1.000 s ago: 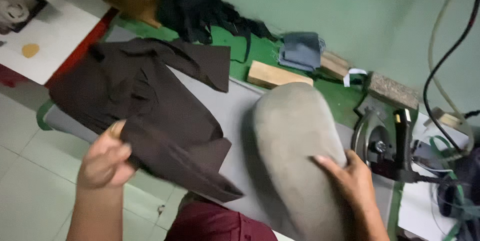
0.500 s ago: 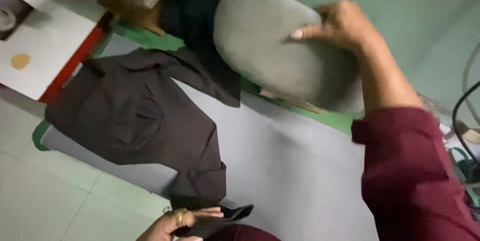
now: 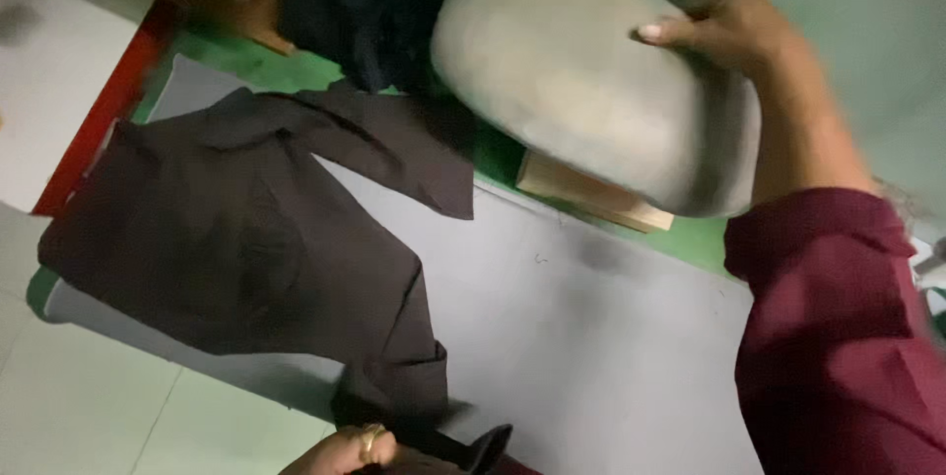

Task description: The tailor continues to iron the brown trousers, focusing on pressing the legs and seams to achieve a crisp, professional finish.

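Right hand [image 3: 734,32] grips grey cushion [image 3: 591,71]; left hand [image 3: 345,450] pinches dark shirt [image 3: 256,248] beside wood block [image 3: 591,194].

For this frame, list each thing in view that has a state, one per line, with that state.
Grey pad: lifted off the table, held at its far edge.
Right hand: gripping the grey pad.
Left hand: at the bottom edge, holding the dark shirt's end.
Dark shirt: spread flat on the table, one sleeve out.
Wooden block: lying flat, partly under the pad.
Grey table: partly covered.
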